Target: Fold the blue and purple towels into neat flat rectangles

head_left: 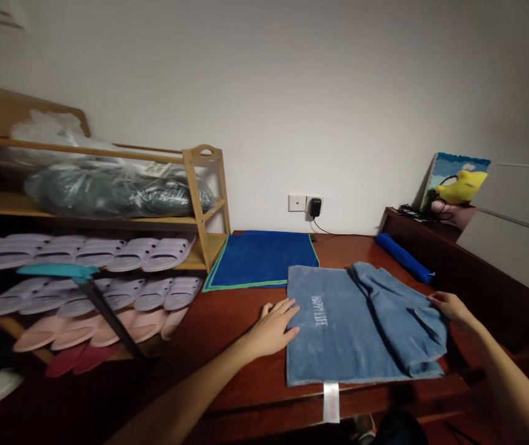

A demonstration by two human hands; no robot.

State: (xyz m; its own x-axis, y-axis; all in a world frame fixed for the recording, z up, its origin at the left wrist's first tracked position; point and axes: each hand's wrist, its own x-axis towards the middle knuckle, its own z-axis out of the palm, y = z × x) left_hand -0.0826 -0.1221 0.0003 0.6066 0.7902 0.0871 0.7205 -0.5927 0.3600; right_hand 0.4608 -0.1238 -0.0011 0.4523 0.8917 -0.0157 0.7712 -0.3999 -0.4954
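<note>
A grey-blue towel [329, 346] with "HAPPY LIFE" stitched on it lies on the reddish-brown table [241, 321]. Its left part is flat, while the right part is folded over and rumpled. A white label hangs from its front edge over the table's edge. My left hand [274, 327] rests on the towel's left edge, fingers stretched out. At the right, my right hand [452, 307] pinches the towel's far right edge between thumb and fingers. Behind the towel lies a flat stack of dark blue cloths [264, 256] with green edging, partly overlapped by the towel's corner.
A wooden rack [204, 210] at the left holds several pairs of slippers [167, 250] and a plastic-wrapped bundle [93, 188]. A rolled blue cloth [403, 256] lies at the back right. A black plug [315, 207] sits in the wall socket, its cable trailing along the table's back.
</note>
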